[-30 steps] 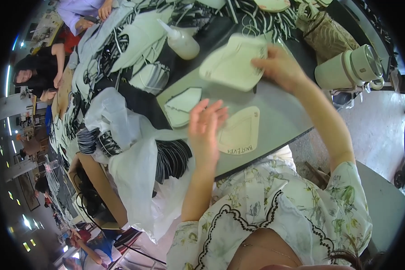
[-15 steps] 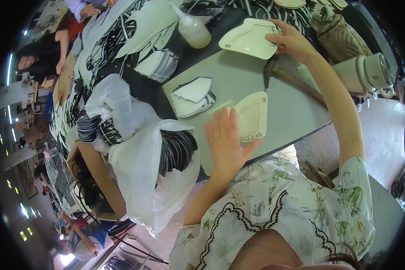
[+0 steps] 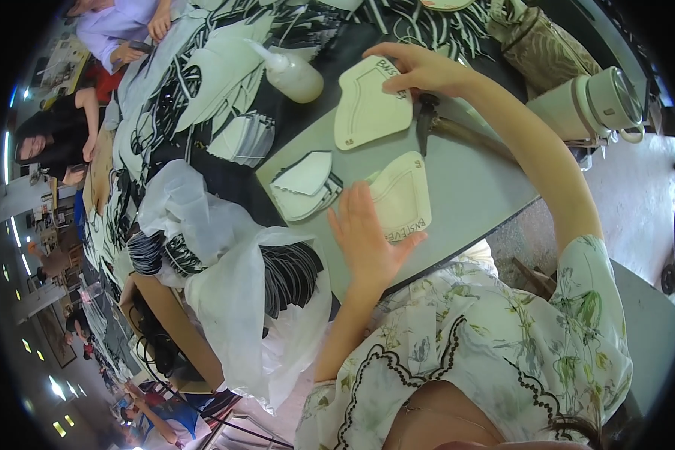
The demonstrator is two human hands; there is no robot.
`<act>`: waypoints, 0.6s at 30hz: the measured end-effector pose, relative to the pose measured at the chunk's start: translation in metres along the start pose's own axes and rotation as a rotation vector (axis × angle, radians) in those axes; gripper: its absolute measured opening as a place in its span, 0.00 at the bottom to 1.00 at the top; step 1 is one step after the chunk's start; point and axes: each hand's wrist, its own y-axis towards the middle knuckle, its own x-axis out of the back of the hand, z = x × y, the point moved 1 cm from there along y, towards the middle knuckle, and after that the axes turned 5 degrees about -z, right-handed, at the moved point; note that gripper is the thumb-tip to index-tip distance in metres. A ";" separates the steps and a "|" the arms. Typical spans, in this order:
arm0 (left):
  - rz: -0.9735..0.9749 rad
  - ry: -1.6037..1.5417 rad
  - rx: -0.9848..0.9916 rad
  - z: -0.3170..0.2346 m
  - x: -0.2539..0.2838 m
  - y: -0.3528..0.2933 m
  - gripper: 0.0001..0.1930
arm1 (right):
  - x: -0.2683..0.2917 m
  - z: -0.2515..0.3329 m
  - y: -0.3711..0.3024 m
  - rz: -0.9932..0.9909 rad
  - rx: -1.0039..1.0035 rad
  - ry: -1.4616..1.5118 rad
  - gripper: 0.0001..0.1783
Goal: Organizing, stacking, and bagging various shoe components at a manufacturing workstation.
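My right hand (image 3: 420,69) grips the top edge of a cream template plate (image 3: 369,112), its thumb on the near face; the plate has a curved slot line and dark lettering. Below it, a second cream template plate (image 3: 405,196) of similar shape lies on the grey-green board. My left hand (image 3: 369,244) is open, fingers stretched out, over the left part of that lower plate; whether it presses down I cannot tell. Left of the plates lies a small stack of white and black curved pieces (image 3: 304,184). A hammer (image 3: 465,136) with a wooden handle rests right of the held plate.
A squeeze bottle (image 3: 294,77) stands beyond the board. White plastic bags (image 3: 236,281) with dark curved pieces are at the left, by a cardboard box (image 3: 178,330). A lidded cup (image 3: 589,105) and a patterned bag (image 3: 544,49) stand far right. Other people sit far left.
My right hand has moved left with the template plate, which has turned more upright and come closer above the lower one. My left hand stays by the lower plate. The whole view has shifted slightly.
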 end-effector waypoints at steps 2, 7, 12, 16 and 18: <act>-0.036 -0.059 -0.014 0.002 0.002 0.002 0.59 | -0.002 -0.001 0.005 0.004 -0.005 0.007 0.33; -0.037 0.047 -0.018 -0.003 0.010 -0.002 0.58 | 0.000 -0.005 0.012 -0.015 0.006 -0.019 0.33; -0.385 -0.030 -0.058 0.030 0.060 0.030 0.45 | 0.017 -0.013 0.000 -0.115 -0.019 -0.060 0.33; -0.149 0.208 0.021 0.075 0.090 0.066 0.36 | 0.026 -0.015 0.005 -0.172 0.028 -0.216 0.33; -0.105 0.228 0.049 0.073 0.087 0.067 0.34 | 0.025 -0.014 0.003 -0.190 -0.070 -0.329 0.35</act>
